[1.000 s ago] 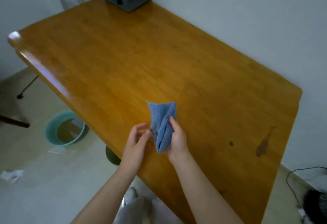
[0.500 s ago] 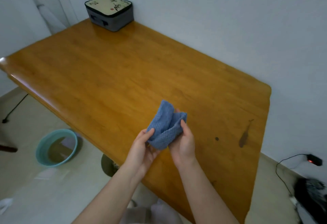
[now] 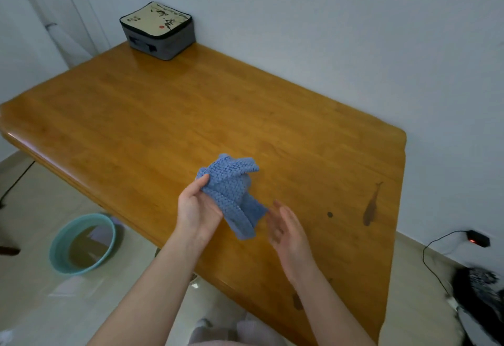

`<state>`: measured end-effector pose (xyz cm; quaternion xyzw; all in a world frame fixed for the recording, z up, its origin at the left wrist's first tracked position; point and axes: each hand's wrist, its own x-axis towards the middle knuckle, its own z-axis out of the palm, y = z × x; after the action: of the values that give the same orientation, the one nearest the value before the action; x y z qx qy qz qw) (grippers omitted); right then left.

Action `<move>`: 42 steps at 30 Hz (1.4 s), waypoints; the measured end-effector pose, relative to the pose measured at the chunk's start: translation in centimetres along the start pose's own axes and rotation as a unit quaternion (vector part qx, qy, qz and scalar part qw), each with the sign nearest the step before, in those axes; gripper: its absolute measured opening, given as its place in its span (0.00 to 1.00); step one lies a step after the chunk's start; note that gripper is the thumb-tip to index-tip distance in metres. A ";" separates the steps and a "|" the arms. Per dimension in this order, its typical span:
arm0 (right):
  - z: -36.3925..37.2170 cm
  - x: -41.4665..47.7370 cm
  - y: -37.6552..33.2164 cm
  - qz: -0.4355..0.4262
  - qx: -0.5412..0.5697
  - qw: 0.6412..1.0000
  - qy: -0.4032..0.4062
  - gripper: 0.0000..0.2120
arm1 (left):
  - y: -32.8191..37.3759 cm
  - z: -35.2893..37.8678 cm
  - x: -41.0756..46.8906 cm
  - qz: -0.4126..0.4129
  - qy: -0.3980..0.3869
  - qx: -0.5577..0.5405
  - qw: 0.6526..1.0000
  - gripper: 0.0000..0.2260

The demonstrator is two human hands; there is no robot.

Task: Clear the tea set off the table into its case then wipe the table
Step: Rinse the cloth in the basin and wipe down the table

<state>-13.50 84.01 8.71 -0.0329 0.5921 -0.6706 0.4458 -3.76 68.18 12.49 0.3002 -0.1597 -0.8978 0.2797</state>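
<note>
change: right hand (image 3: pixel 286 225) has let go of the cloth (image 3: pixel 231 190), fingers spread, holding nothing | left hand (image 3: pixel 195 209) alone pinches cloth, above counter (image 3: pixel 191 116) near edge | case (image 3: pixel 158 30) closed, far corner | judged: clearing done, wiping about to start

White walls (image 3: pixel 327 18), pale glossy floor (image 3: pixel 41 304), teal basin (image 3: pixel 54 253).

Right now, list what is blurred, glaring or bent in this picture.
Head view: the right hand is motion-blurred; the left hand and blue cloth are fairly sharp. Head view: soft glare lies on the table along its left rim; the wide lens bows its edges.
</note>
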 end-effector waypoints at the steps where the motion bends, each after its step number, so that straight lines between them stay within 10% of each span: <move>1: 0.4 0.3 -0.5 -0.015 -0.063 0.998 0.008 0.19 | 0.3 0.2 0.0 -0.003 -0.012 0.019 1.000 0.20; 7: 2.3 4.8 -2.5 -0.039 -0.111 0.990 -0.072 0.45 | 1.2 0.8 0.2 -0.044 -0.057 0.127 0.989 0.24; 13: 1.8 6.2 -2.7 0.047 0.009 0.975 -0.216 0.32 | 2.5 0.4 0.0 -0.073 -0.087 0.145 0.983 0.31; 21: 2.9 5.5 -1.4 0.074 0.150 0.968 -0.187 0.34 | 2.7 -0.3 0.0 -0.070 -0.073 0.240 0.966 0.31; 25: 3.7 5.4 -2.6 -0.009 0.145 0.989 -0.018 0.42 | 3.2 -0.9 0.5 -0.011 -0.023 0.437 0.899 0.27; 30: 4.0 4.5 -4.4 -0.152 -0.141 0.978 -0.019 0.28 | 2.9 -1.2 1.4 0.074 0.054 0.552 0.829 0.24; 37: 3.2 5.0 -5.3 -0.278 -0.563 0.777 0.051 0.08 | 4.3 -1.7 2.2 0.125 0.029 0.707 0.696 0.19; 42: 2.5 5.5 -5.4 -0.196 -0.499 0.842 -0.056 0.06 | 4.6 -0.8 2.4 0.151 0.035 0.786 0.599 0.08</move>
<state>-18.37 78.03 11.27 -0.4037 0.8021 -0.3550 0.2602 -2.99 63.00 12.86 0.4069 -0.8367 -0.3593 0.0731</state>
